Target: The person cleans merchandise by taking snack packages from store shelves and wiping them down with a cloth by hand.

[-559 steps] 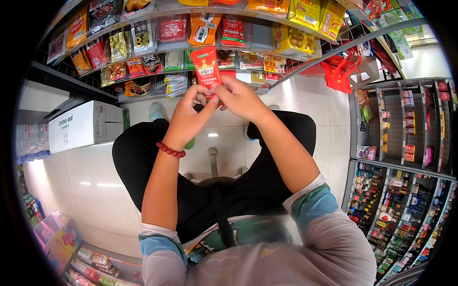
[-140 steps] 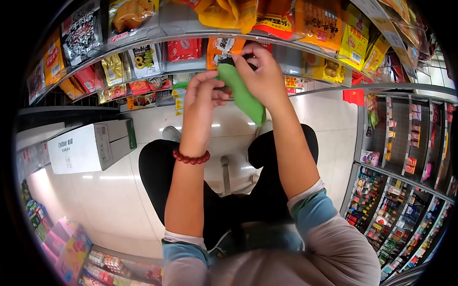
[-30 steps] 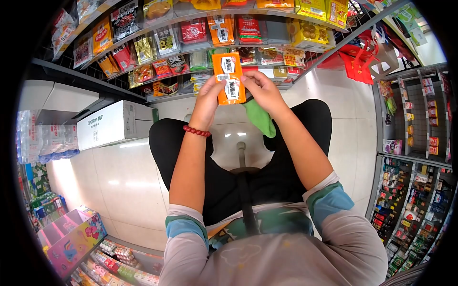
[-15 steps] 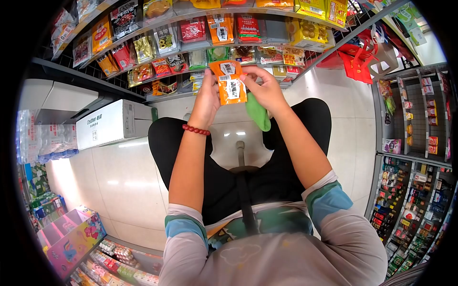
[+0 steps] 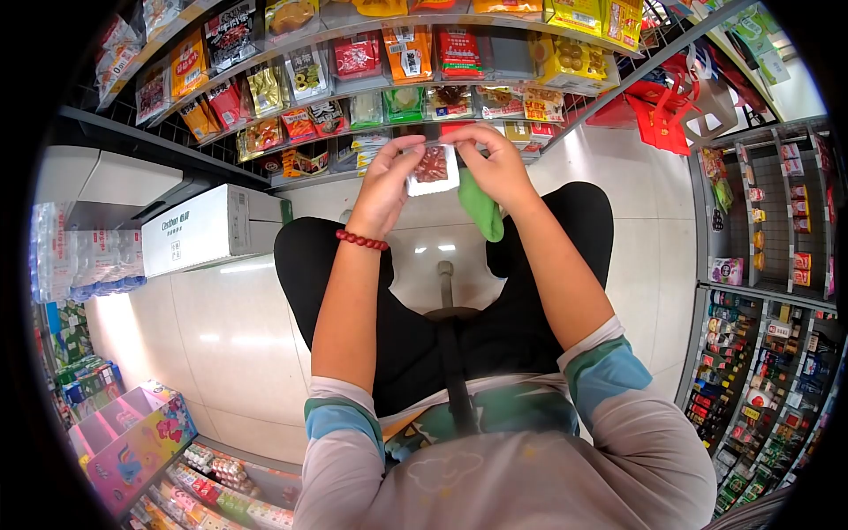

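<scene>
Left hand (image 5: pixel 385 184) and right hand (image 5: pixel 496 168) are closed in narrow pinches on the far left and far right corners of a snack packet (image 5: pixel 433 170) with a dark red middle and a white near edge. The packet is held between them, about equally close to each, on the near side of the snack shelf (image 5: pixel 510 58). It is seen foreshortened, so its long axis cannot be told. A green cloth (image 5: pixel 480 210) is hung from the right hand, just right of the packet.
</scene>
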The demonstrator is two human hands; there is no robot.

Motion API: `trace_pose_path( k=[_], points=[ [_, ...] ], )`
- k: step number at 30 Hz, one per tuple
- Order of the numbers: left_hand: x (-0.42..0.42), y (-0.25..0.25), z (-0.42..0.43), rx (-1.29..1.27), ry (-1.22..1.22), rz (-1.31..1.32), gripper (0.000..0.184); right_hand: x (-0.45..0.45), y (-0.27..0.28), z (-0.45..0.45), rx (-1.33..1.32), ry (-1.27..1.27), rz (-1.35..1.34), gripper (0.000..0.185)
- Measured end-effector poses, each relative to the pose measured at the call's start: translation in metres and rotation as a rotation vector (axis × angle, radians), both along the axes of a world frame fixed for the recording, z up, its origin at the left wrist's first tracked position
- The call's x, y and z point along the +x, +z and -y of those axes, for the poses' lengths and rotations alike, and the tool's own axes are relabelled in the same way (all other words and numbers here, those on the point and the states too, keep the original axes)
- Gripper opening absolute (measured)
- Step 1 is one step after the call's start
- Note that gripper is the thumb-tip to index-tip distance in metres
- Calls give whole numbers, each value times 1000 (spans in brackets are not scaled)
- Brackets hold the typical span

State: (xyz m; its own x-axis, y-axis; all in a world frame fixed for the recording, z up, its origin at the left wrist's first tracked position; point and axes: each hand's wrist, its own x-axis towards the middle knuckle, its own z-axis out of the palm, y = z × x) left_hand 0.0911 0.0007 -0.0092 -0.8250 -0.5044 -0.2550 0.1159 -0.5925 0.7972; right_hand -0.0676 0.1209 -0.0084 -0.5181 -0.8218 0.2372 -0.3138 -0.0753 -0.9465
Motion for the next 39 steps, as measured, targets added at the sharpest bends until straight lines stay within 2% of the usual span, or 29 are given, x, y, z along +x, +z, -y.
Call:
trace_pose_path(
  k=[1, 3, 8, 10, 15, 19, 29, 31, 34, 36, 37, 39],
  points=[
    [-1, -1, -2, -112, 19, 51, 38, 1, -2, 0, 0, 0, 0, 19],
    [0, 0, -2, -122, 16, 67, 35, 5, -3, 2, 24, -77, 250, 19],
    [0, 6, -4, -203, 17, 79, 32, 5, 3, 1, 112, 25, 295, 24],
    [1, 0, 0, -314, 0, 72, 28, 4, 1, 1, 138, 45, 289, 25],
    [-2, -2, -1, -269, 46, 73, 19, 3, -2, 2, 94, 50, 383, 19],
    [0, -5, 1, -289, 36, 88, 14, 4, -4, 3, 76, 38, 324, 18],
    [-1, -3, 2, -209, 86, 101, 12, 8, 1, 3, 26, 61, 296, 14],
    [-2, -7, 3, -237, 103, 35, 11, 9, 1, 2, 19, 75, 296, 13],
    [0, -1, -1, -273, 68, 102, 9, 14, 7, -2, 94, 114, 272, 14],
    [0, -5, -3, -331, 42, 81, 10, 17, 15, -5, 219, 191, 65, 16],
    [0, -7, -3, -389, 15, 60, 12, 17, 11, -5, 191, 191, 11, 17],
    [0, -8, -2, -380, 6, 58, 10, 18, 10, -4, 200, 209, 65, 20]
  ],
)
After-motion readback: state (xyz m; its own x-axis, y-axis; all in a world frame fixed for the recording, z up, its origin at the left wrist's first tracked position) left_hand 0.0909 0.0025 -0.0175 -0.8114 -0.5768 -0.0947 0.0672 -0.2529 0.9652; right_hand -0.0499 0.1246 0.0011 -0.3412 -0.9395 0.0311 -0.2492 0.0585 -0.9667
